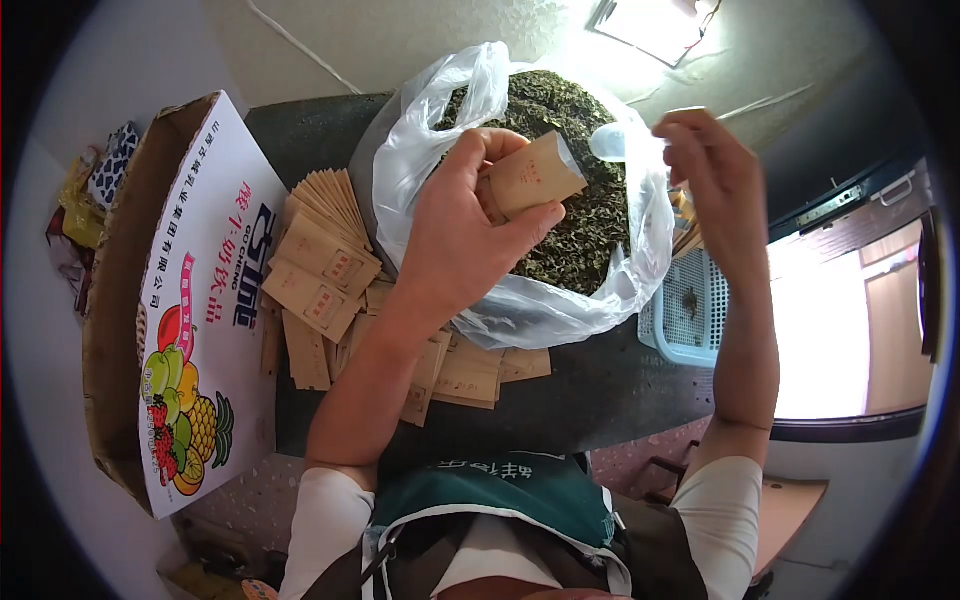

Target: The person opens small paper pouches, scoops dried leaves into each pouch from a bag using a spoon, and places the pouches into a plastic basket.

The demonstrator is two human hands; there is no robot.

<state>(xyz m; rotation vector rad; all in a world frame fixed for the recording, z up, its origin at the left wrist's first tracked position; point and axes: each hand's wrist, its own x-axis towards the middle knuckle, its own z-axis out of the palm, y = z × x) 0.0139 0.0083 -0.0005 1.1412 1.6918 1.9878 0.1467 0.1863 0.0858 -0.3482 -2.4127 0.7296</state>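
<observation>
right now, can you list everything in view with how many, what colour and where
Held paper packet: at least 1, brown, left hand
Scoop: 1, translucent white, right fingertips
Dried leaves: one heap, green, inside plastic bag
Plastic bag: 1, clear-whitish, on table
Loose paper packets: many, brown, between carton and bag
Carton: 1, white with printed fruit, left
Basket: 1, light blue, right of bag
Table: 1, dark, underneath
Lamp: 1, bright white, top
Apron: 1, green, on the person
Sleeves: 2, white, bottom
Left hand: 1, bare, centre
Right hand: 1, bare, right of bag
</observation>
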